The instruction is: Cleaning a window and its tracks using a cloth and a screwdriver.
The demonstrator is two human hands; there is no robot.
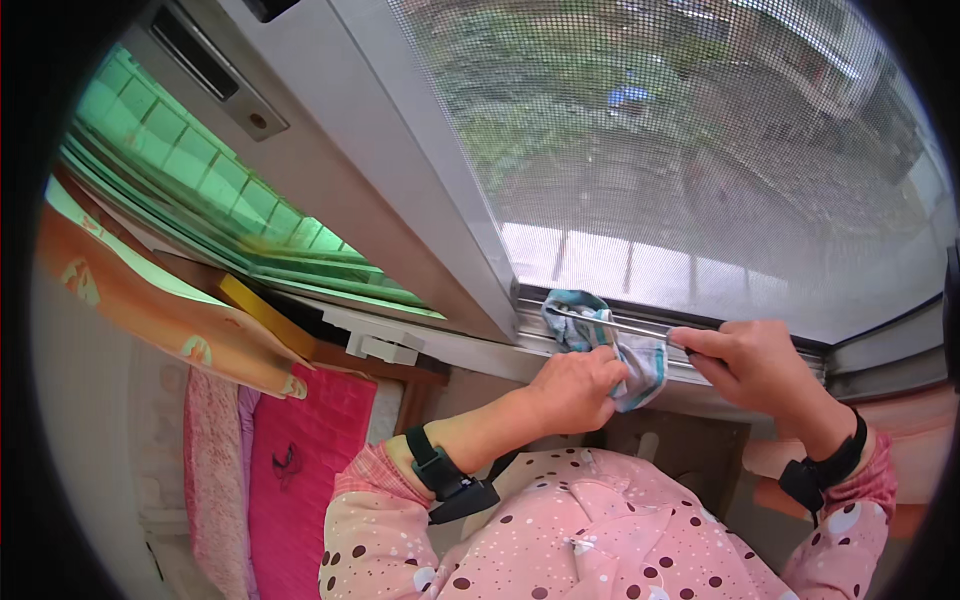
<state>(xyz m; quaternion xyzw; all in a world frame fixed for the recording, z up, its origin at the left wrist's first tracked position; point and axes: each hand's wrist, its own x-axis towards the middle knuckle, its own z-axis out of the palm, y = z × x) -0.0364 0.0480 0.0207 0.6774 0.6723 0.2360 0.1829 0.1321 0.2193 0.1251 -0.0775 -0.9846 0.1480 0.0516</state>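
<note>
A white cloth with teal stripes (641,367) lies bunched over the aluminium track (532,337) of a sliding window, one part hanging over the inner edge. My left hand (581,390) grips the cloth at its near side. In my right hand (750,367) is a thin metal rod (637,328) with a dark handle, possibly a screwdriver. The rod points left, and its far end rests on or in the cloth folds at the track; the exact tip is hard to make out.
A mesh screen (675,187) stands just beyond the track. The window sash frame (390,172) rises at the left, with a latch plate (217,67). An orange curtain (165,307) hangs at the far left, above a bed with a pink cover (307,450).
</note>
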